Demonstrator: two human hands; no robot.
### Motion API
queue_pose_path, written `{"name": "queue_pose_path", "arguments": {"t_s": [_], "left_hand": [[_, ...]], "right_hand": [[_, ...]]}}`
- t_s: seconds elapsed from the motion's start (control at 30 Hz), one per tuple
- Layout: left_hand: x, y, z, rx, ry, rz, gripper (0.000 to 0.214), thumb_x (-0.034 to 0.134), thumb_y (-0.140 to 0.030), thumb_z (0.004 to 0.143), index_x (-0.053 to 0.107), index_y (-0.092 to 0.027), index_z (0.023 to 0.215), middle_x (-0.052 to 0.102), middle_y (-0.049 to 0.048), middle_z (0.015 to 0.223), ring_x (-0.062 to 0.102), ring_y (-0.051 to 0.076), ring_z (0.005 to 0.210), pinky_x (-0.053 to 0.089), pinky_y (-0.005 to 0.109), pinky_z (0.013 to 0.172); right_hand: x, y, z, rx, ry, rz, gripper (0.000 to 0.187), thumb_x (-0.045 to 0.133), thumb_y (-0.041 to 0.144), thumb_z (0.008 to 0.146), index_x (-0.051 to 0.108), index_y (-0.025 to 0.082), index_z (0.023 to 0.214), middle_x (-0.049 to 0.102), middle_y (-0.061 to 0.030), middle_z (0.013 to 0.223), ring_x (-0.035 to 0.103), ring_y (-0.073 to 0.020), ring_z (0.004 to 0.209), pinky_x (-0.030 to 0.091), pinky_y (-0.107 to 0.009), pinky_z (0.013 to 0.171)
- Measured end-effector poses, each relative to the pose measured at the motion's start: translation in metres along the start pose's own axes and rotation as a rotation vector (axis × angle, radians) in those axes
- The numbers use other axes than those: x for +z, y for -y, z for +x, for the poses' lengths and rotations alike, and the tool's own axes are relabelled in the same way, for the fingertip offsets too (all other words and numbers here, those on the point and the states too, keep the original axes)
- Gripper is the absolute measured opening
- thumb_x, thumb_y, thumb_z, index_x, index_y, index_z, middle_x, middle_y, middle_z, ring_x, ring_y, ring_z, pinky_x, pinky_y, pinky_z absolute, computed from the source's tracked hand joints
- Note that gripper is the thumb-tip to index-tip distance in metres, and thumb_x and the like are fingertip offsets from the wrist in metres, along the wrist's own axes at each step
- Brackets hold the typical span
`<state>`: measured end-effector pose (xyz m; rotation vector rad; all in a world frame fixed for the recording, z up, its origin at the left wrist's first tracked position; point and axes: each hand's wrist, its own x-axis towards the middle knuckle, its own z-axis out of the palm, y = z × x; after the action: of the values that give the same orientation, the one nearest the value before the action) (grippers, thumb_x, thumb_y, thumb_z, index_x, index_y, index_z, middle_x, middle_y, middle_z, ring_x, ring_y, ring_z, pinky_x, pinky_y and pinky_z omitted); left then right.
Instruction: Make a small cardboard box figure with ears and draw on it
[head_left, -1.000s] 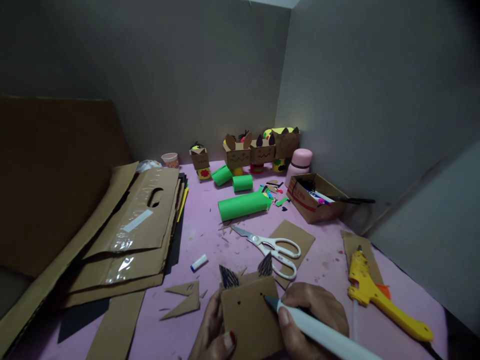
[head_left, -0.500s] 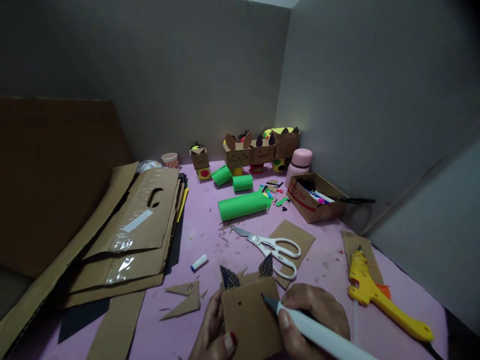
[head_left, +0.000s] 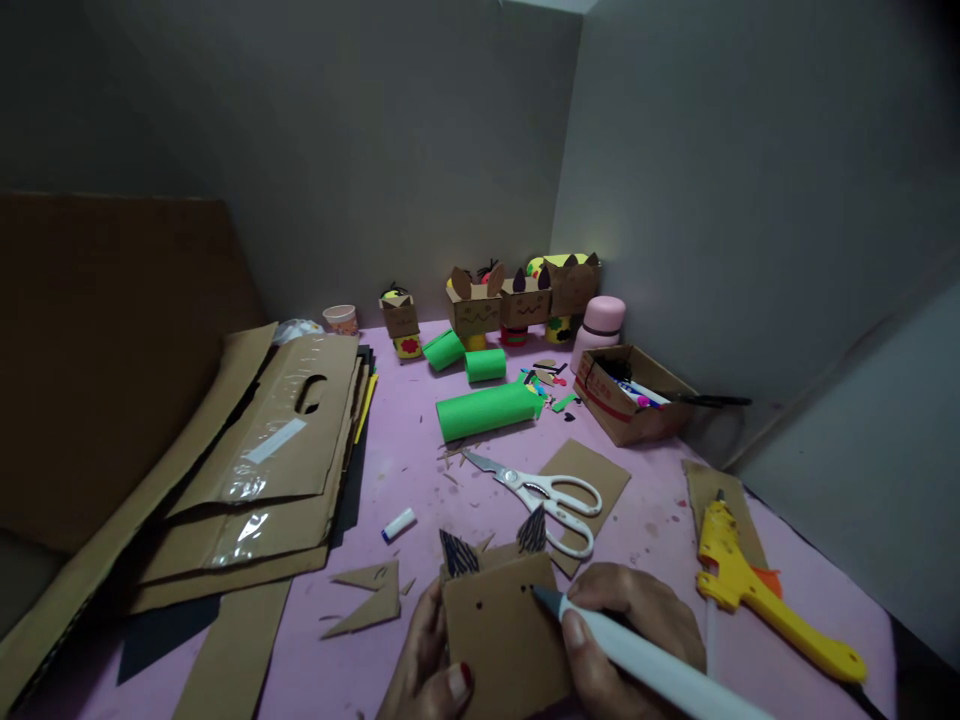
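My left hand (head_left: 431,665) holds a small cardboard box (head_left: 502,640) by its left side, at the bottom of the view. Two pointed ears with black stripes stand on the box's top edge. Dark dots show on its front face, one at the left and a close pair at the right. In my right hand (head_left: 626,635) is a white marker (head_left: 637,650), its dark tip at or just above the face beside the right-hand dots. Whether the tip touches, I cannot tell. A white marker cap (head_left: 398,525) lies on the table.
Scissors (head_left: 544,495) lie behind the box, partly over a cardboard piece. A yellow glue gun (head_left: 772,600) rests at the right. Green tubes (head_left: 487,410), decorated box-headed figures (head_left: 476,312), and a pen box (head_left: 634,400) are farther back. Cardboard sheets (head_left: 277,460) pile up at left.
The marker tip has shifted slightly right on the box's face, uncovering dark marks where it was. My left hand and the box have hardly moved.
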<state>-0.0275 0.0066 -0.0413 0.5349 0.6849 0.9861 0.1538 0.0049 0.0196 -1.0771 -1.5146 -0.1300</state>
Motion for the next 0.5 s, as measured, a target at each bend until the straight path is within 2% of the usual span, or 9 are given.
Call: {"name": "queue_pose_path", "arguments": {"t_s": [0.1, 0.3, 0.5], "left_hand": [[-0.001, 0.001, 0.001, 0.009, 0.030, 0.001, 0.078, 0.080, -0.037, 0.062, 0.049, -0.027, 0.132, 0.052, 0.0112, 0.141, 0.041, 0.040, 0.132, 0.033, 0.051, 0.107], [0.002, 0.001, -0.001, 0.034, 0.005, -0.010, 0.071, 0.079, -0.036, 0.064, 0.051, -0.029, 0.129, 0.051, 0.0096, 0.142, 0.039, 0.039, 0.134, 0.032, 0.048, 0.108], [0.002, 0.001, 0.000, 0.021, 0.004, -0.012, 0.074, 0.079, -0.038, 0.064, 0.049, -0.027, 0.131, 0.051, 0.0115, 0.142, 0.041, 0.040, 0.132, 0.034, 0.048, 0.107]], "right_hand": [[0.002, -0.001, -0.001, 0.008, 0.009, -0.014, 0.008, 0.050, 0.017, 0.075, 0.050, 0.023, 0.071, 0.059, 0.0052, 0.046, 0.055, -0.0109, 0.035, 0.045, -0.022, 0.041], [0.010, -0.005, -0.004, -0.024, -0.045, -0.027, 0.009, 0.049, 0.017, 0.073, 0.048, 0.023, 0.067, 0.053, 0.0059, 0.041, 0.049, -0.0097, 0.030, 0.040, -0.021, 0.037], [0.009, -0.005, -0.004, -0.018, -0.018, -0.020, 0.007, 0.049, 0.018, 0.074, 0.051, 0.022, 0.069, 0.056, 0.0047, 0.045, 0.053, -0.0102, 0.034, 0.042, -0.021, 0.040]]}}
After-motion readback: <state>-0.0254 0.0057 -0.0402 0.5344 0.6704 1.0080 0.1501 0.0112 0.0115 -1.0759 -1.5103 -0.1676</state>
